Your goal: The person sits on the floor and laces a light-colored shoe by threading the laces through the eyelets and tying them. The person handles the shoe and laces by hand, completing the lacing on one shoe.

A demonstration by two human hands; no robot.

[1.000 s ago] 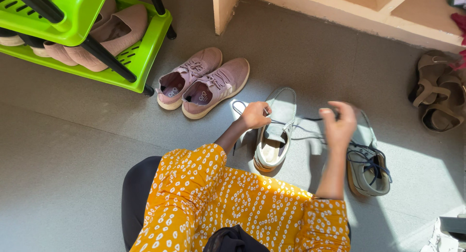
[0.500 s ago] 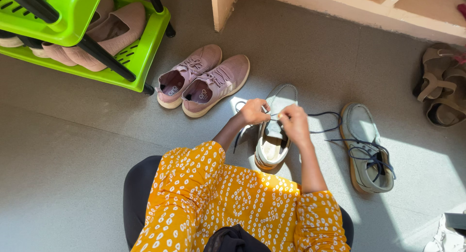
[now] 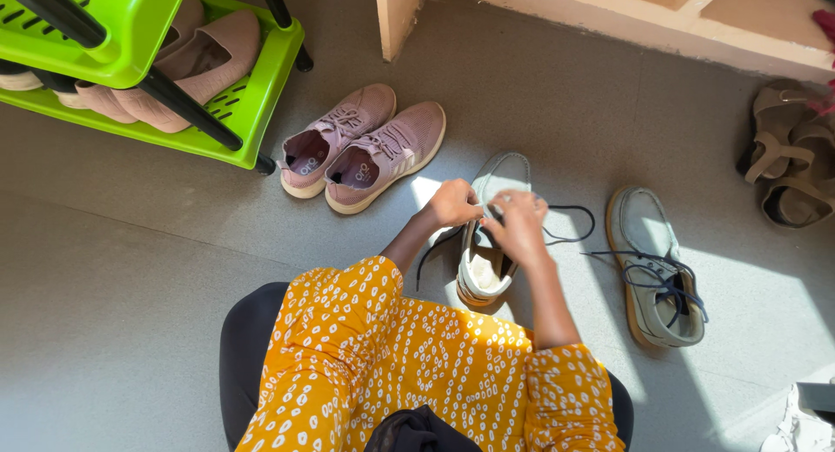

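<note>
A grey lace-up shoe (image 3: pixel 503 175) stands on the grey floor in front of me, toe pointing away. My left hand (image 3: pixel 453 204) and my right hand (image 3: pixel 518 226) meet over its middle, each pinching the dark blue lace (image 3: pixel 570 223), which loops out to the right of the shoe. The matching grey shoe (image 3: pixel 654 265) lies to the right with its dark laces loose and spread. My sleeves are yellow with white dots.
A pair of mauve sneakers (image 3: pixel 361 146) sits to the upper left beside a green plastic shoe rack (image 3: pixel 248 95) holding beige shoes. Brown sandals (image 3: pixel 787 165) lie at the far right under a wooden shelf (image 3: pixel 609 17). A white object (image 3: pixel 800 421) is at the bottom right corner.
My right hand, stretched out to the right with the lace a second ago, has come back to the left hand over the shoe. The lace now hangs in a slack loop.
</note>
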